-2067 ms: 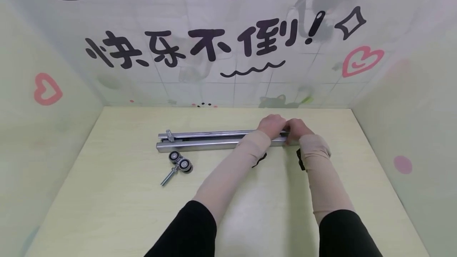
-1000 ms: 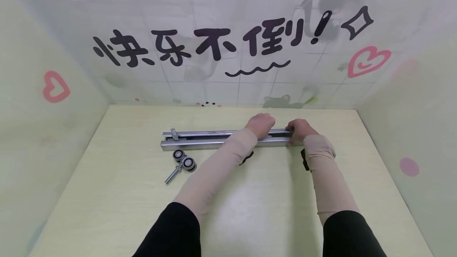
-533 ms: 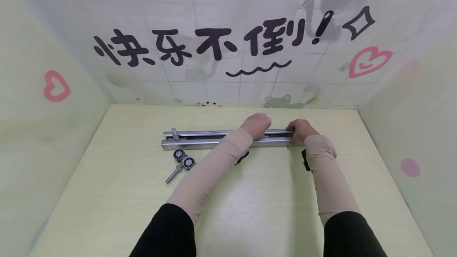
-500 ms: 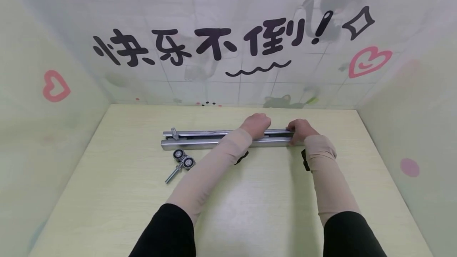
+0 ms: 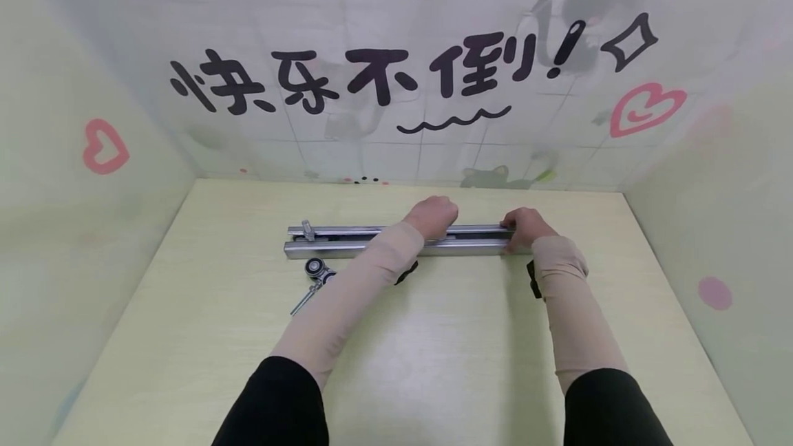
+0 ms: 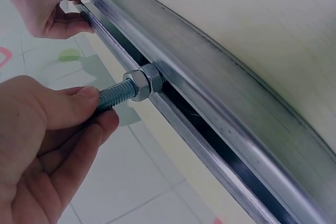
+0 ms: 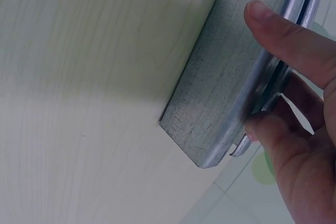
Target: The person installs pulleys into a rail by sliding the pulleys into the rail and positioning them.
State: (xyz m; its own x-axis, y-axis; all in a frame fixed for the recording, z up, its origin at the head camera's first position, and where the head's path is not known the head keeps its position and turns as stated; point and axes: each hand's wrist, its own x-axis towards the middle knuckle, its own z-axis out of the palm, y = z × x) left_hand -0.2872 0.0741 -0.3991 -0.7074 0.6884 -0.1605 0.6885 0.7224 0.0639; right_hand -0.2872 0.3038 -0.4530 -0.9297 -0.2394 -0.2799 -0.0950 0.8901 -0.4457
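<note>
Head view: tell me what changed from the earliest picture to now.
The left hand slid leftward along the metal rail, away from the right hand, pinching a threaded bolt that stands out of the rail's slot. The left forearm now hides part of the loose roller. The right hand still grips the rail's right end; the rail and roller stayed put on the table.
</note>
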